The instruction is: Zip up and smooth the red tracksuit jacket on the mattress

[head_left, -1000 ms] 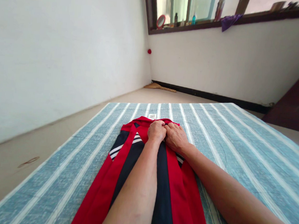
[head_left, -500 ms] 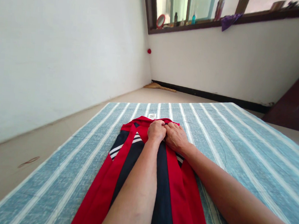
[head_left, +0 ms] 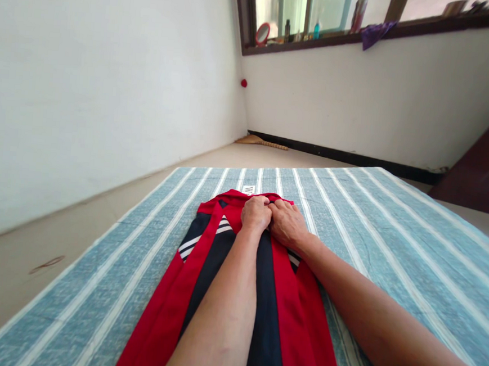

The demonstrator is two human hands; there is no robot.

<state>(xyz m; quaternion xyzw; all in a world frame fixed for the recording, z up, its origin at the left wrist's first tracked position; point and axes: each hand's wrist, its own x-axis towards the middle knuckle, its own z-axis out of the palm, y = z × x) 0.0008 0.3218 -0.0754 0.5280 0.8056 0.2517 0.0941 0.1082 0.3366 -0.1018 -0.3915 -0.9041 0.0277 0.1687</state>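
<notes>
A red and dark navy jacket (head_left: pixel 268 320) with white stripes lies lengthwise on a blue-and-white striped cloth (head_left: pixel 376 233), its collar end away from me. At the collar, my left hand (head_left: pixel 256 212) is closed with its fingers pinching the jacket. Right beside it, my right hand (head_left: pixel 286 223) has its fingers curled onto the same edge, also closed on the jacket. The two hands touch or nearly touch. What lies between the fingertips is mostly hidden. My left forearm covers part of the jacket's middle.
Past the far edge of the cloth, a broom (head_left: pixel 264 143) lies on the floor by the corner. A windowsill (head_left: pixel 323 43) holds a round mirror (head_left: pixel 262 33), several bottles and a purple cloth (head_left: pixel 375 34). A thin brown loop (head_left: pixel 46 264) lies on the floor at left.
</notes>
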